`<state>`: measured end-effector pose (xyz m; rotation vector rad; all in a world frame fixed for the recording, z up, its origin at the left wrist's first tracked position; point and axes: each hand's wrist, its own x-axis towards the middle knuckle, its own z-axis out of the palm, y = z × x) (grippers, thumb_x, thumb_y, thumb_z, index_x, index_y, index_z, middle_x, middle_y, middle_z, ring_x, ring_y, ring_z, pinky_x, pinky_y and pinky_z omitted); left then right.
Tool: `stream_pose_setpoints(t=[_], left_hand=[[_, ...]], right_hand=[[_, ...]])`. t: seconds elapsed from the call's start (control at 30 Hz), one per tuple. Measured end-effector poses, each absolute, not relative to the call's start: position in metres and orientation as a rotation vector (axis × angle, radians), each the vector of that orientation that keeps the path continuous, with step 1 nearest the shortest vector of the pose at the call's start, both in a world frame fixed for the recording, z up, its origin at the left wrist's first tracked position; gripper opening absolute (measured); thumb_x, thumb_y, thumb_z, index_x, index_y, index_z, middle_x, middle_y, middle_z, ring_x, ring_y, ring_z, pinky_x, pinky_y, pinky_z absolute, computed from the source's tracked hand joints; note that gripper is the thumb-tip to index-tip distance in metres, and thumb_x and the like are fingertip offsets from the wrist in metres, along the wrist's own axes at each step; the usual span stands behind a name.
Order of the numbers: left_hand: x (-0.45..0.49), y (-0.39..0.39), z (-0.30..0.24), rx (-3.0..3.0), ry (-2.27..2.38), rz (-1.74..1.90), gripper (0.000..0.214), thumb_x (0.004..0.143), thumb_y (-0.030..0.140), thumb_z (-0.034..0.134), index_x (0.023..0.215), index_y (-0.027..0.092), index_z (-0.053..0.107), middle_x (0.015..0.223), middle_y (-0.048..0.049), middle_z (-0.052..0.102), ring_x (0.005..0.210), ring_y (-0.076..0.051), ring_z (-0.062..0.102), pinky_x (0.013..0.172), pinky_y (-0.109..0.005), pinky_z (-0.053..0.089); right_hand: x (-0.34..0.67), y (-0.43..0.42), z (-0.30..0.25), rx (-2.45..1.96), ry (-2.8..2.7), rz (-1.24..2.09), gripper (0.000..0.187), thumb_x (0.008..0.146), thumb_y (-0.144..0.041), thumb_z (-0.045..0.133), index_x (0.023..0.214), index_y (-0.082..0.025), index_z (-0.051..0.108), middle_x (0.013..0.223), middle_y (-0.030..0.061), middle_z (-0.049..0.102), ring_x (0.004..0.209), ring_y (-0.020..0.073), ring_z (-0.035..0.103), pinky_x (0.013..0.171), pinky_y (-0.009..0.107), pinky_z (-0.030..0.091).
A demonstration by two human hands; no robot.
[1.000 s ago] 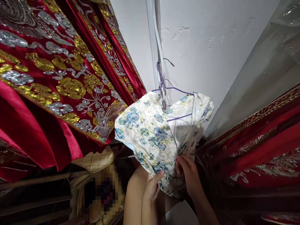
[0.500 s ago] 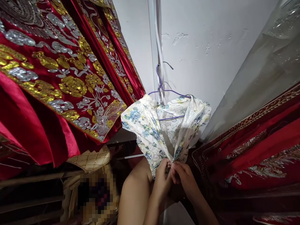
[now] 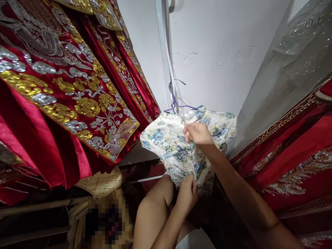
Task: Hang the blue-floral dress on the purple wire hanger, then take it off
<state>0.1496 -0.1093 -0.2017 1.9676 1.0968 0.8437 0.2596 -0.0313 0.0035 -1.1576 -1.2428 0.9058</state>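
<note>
A sleeveless white top (image 3: 169, 138) with blue and yellow flowers hangs from a purple wire hanger (image 3: 173, 98) against the wall. Its front opening is closed along a middle seam up to about the collar. My right hand (image 3: 198, 133) pinches at the top of that seam, just below the collar, on what seems to be a zipper pull; the pull itself is hidden by the fingers. Lower down, my left hand (image 3: 188, 192) grips the front of the top near the bottom of the seam, with cloth between thumb and fingers.
Red costumes with gold and silver sequins (image 3: 88, 107) hang close on the left. More red sequined cloth (image 3: 290, 166) and a sheer sparkling fabric (image 3: 280, 76) hang on the right. My bare knee (image 3: 153, 204) is below the top, beside a wooden rack (image 3: 75, 221).
My right hand has moved up from beside my left hand to the collar. The V-shaped front opening has closed. My left hand still holds the lower front, and the view has shifted slightly.
</note>
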Motion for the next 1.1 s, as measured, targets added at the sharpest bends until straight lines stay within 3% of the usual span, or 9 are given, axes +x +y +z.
stream_pose_setpoints(t=[0.13, 0.23, 0.33, 0.4, 0.47, 0.63, 0.77, 0.93, 1.1], left_hand=[[0.153, -0.1, -0.198, 2.012, 1.086, 0.765, 0.016, 0.083, 0.008, 0.045, 0.077, 0.022, 0.04, 0.08, -0.0027, 0.053, 0.077, -0.02, 0.05, 0.07, -0.031, 0.036], [0.14, -0.088, -0.172, 2.003, 1.02, 0.821, 0.011, 0.087, 0.012, 0.049, 0.08, 0.02, 0.05, 0.08, -0.003, 0.057, 0.077, -0.019, 0.054, 0.071, -0.031, 0.041], [0.122, -0.067, -0.118, 1.944, 0.962, 1.181, 0.015, 0.094, 0.019, 0.053, 0.107, 0.019, 0.06, 0.091, -0.0051, 0.065, 0.085, -0.019, 0.061, 0.08, -0.031, 0.047], [0.115, -0.05, -0.076, 1.964, 0.928, 1.465, 0.03, 0.098, 0.023, 0.053, 0.128, 0.02, 0.055, 0.094, -0.0045, 0.067, 0.085, -0.017, 0.063, 0.082, -0.03, 0.049], [0.111, -0.034, -0.039, 2.098, 0.903, 1.603, 0.036, 0.099, 0.024, 0.055, 0.135, 0.021, 0.053, 0.1, -0.0052, 0.068, 0.089, -0.016, 0.064, 0.086, -0.031, 0.05], [0.105, -0.018, 0.0, 2.412, 0.941, 1.663, 0.012, 0.099, 0.021, 0.056, 0.103, 0.018, 0.067, 0.094, -0.0053, 0.07, 0.085, -0.016, 0.065, 0.08, -0.028, 0.05], [0.092, -0.016, -0.002, 2.368, 1.109, 1.829, 0.011, 0.098, 0.021, 0.055, 0.096, 0.018, 0.066, 0.09, -0.004, 0.069, 0.086, -0.017, 0.063, 0.081, -0.029, 0.049], [0.045, 0.016, 0.0, 1.393, 1.15, 2.25, 0.009, 0.096, 0.021, 0.057, 0.091, 0.017, 0.063, 0.082, 0.0004, 0.062, 0.076, -0.012, 0.059, 0.075, -0.023, 0.048], [0.021, 0.032, -0.041, 0.258, 0.956, 1.791, 0.028, 0.096, 0.007, 0.045, 0.071, 0.015, 0.056, 0.065, 0.0007, 0.058, 0.058, -0.009, 0.056, 0.066, -0.018, 0.05]], right_hand=[[0.253, -0.013, 0.021, -1.033, -1.22, 0.87, 0.019, 0.083, -0.023, 0.051, 0.066, -0.019, 0.058, 0.041, -0.003, 0.056, 0.035, 0.008, 0.034, 0.04, 0.021, 0.023], [0.255, -0.02, 0.003, -0.996, -1.242, 0.841, 0.018, 0.084, -0.024, 0.052, 0.067, -0.019, 0.058, 0.042, -0.0038, 0.054, 0.039, 0.0092, 0.042, 0.043, 0.021, 0.027], [0.259, -0.032, -0.01, -0.992, -1.282, 0.849, 0.018, 0.082, -0.024, 0.053, 0.065, -0.02, 0.056, 0.042, -0.0047, 0.052, 0.04, 0.0097, 0.044, 0.044, 0.021, 0.029], [0.26, -0.038, -0.008, -0.997, -1.313, 0.852, 0.02, 0.083, -0.022, 0.052, 0.063, -0.021, 0.053, 0.041, -0.0054, 0.051, 0.04, 0.0089, 0.041, 0.043, 0.021, 0.027], [0.26, -0.041, 0.0, -0.973, -1.358, 0.85, 0.022, 0.084, -0.021, 0.051, 0.061, -0.021, 0.051, 0.041, -0.0058, 0.05, 0.039, 0.0082, 0.038, 0.043, 0.021, 0.026], [0.255, -0.028, -0.001, -0.959, -1.486, 0.886, 0.026, 0.085, -0.025, 0.054, 0.06, -0.02, 0.054, 0.044, -0.0046, 0.052, 0.04, 0.0082, 0.037, 0.043, 0.023, 0.026], [0.256, -0.011, -0.037, -1.125, -1.512, 0.825, 0.038, 0.086, -0.032, 0.055, 0.051, -0.021, 0.045, 0.043, -0.0047, 0.046, 0.042, 0.0091, 0.039, 0.046, 0.025, 0.028], [0.273, -0.03, -0.079, -1.163, -1.599, 0.78, 0.041, 0.084, -0.027, 0.053, 0.046, -0.023, 0.038, 0.041, -0.0041, 0.043, 0.043, 0.0104, 0.041, 0.049, 0.026, 0.031], [0.273, -0.077, -0.102, -1.123, -1.477, 0.996, 0.04, 0.084, -0.027, 0.05, 0.045, -0.023, 0.045, 0.037, -0.0023, 0.049, 0.039, 0.0108, 0.04, 0.047, 0.026, 0.032]])
